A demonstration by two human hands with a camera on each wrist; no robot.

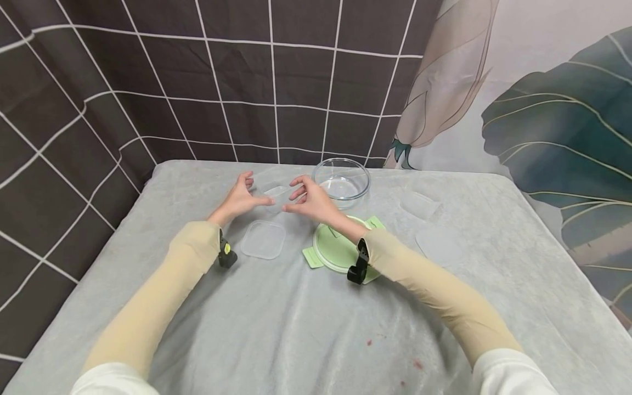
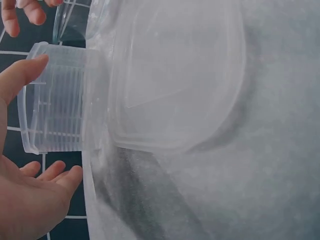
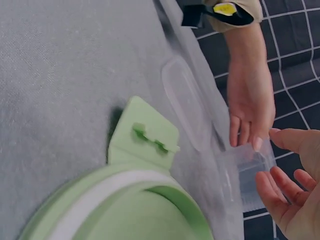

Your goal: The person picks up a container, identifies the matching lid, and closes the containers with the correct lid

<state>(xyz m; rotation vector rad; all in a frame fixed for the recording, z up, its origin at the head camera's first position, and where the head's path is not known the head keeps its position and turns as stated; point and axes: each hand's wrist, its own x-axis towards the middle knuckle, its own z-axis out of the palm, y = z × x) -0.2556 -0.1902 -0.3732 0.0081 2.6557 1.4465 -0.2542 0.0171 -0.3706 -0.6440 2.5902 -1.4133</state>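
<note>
A clear plastic container (image 1: 277,193) with ribbed sides stands toward the back of the table, between the two hands. On its left, my left hand (image 1: 242,197) has its thumb at the container's rim and its other fingers spread apart from the wall. My right hand (image 1: 313,203) is at the other side, with fingers loosely bent and nothing gripped; whether it touches the container I cannot tell. Closer to me lies a translucent square lid (image 1: 264,240). In the left wrist view the lid (image 2: 180,75) lies flat beside the container (image 2: 60,100).
A round glass bowl (image 1: 342,189) stands right of the container. Under my right forearm lies a round green lid (image 1: 331,249) with side flaps. Farther right are another clear container (image 1: 419,204) and a pale translucent lid (image 1: 436,244). A dark checked curtain (image 1: 247,71) hangs behind the table.
</note>
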